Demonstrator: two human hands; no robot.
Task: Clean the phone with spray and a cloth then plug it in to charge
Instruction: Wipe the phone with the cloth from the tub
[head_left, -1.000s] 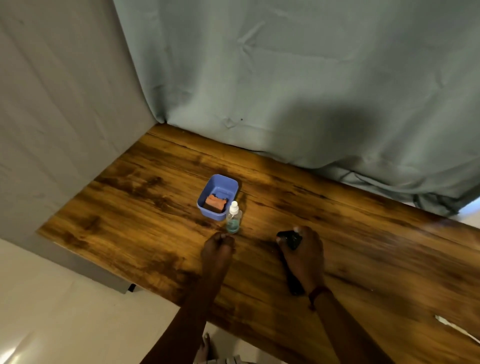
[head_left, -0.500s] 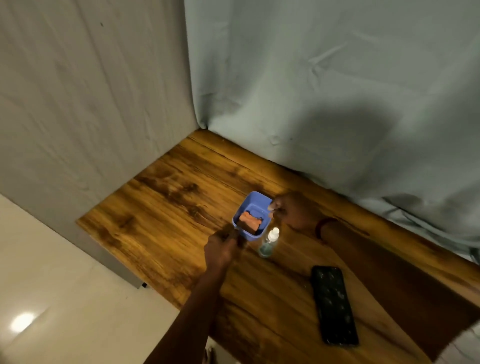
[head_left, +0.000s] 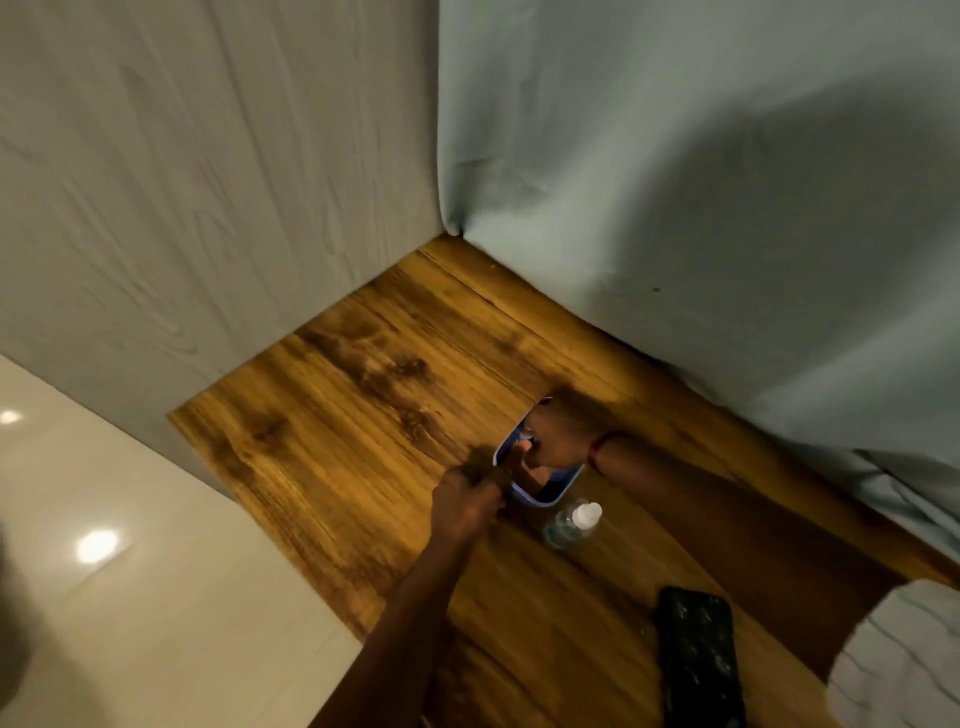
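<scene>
Phone (head_left: 698, 660) flat on the wooden table (head_left: 332, 415), dark and patterned, near the front edge at lower right, well apart from both hands. Clear spray bottle (head_left: 574, 524) with a white cap upright on the table, between the phone and the blue tub (head_left: 545, 496), just beside the tub's near corner. Something orange-brown inside the tub, mostly hidden by the hand; whether cloth or not, cannot tell.

Right hand (head_left: 558, 441) reaching into the tub from behind, wrist bent over the far rim, fingers curled down into it; whether clamped on anything, cannot tell, since blur and the hand's own back hide the tips. Red band (head_left: 602, 444) round the right wrist. Pale ribbed sleeve (head_left: 904, 660) at the lower right edge of the view.

Left hand (head_left: 467, 501) at the tub's left rim, fingers drawn together and touching or pinching the rim; exact grip blurred. Left forearm running down to the bottom edge.

Table pushed into a corner: grey-white textured wall (head_left: 182, 182) on the left, pale blue-green curtain (head_left: 701, 182) along the back, its hem resting on the tabletop. Glossy pale floor (head_left: 130, 597) below left, with bright light spots reflected in it.
</scene>
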